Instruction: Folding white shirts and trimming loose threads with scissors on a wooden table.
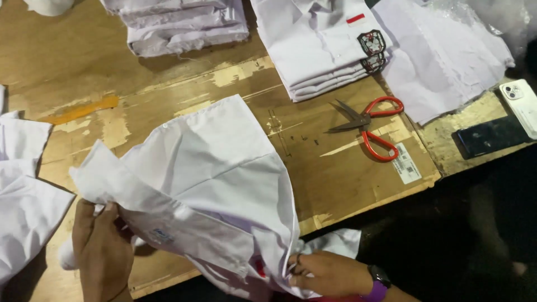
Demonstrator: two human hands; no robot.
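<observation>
We hold the white shirt [212, 184] unfolded on the wooden table [335, 173], left hand [103, 251] gripping its collar edge, right hand [330, 274] pinching the hem, folding seemingly just begun, folded shirts [319, 50] stacked beyond, red scissors [369, 128] near.

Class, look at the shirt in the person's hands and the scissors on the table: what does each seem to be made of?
Shirt: thin white woven cloth, probably cotton or a blend; it creases and folds softly, matte. Scissors: dark dull metal blades, with red loop handles that look painted or plastic-coated, slightly glossy.
</observation>
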